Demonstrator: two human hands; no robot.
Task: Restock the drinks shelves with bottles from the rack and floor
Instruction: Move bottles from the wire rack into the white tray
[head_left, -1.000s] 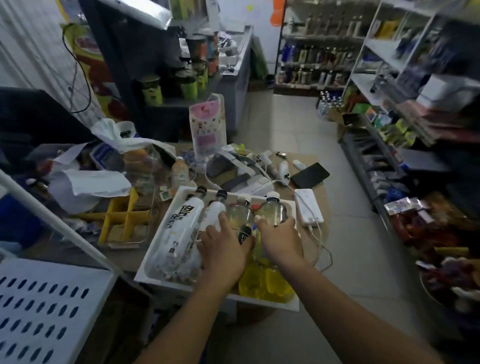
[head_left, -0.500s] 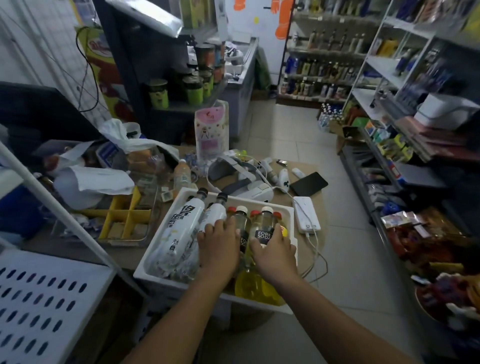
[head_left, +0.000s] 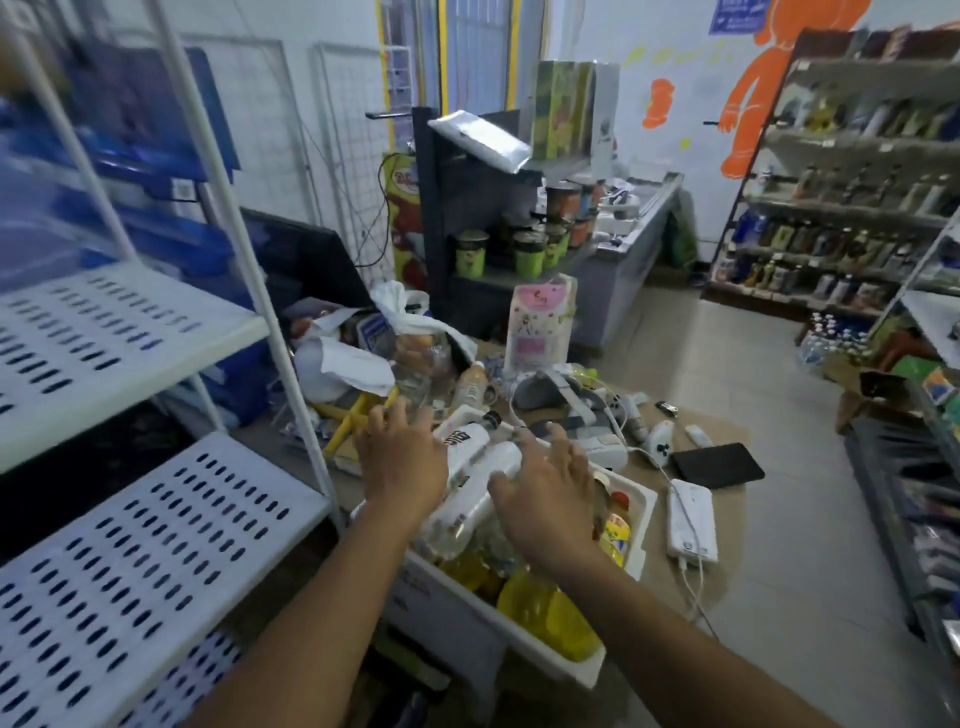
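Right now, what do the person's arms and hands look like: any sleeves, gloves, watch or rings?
Both forearms are bare to the frame edge, with no sleeve in view. The left hand and right hand wear no gloves. No watch, bracelet or ring shows on either.

The bottles (head_left: 470, 452) are glossy plastic in a smooth white plastic tray (head_left: 467, 618). The shelves (head_left: 156, 545) look like matt painted metal (perforated all over). The floor (head_left: 753, 338) is smooth pale tile.
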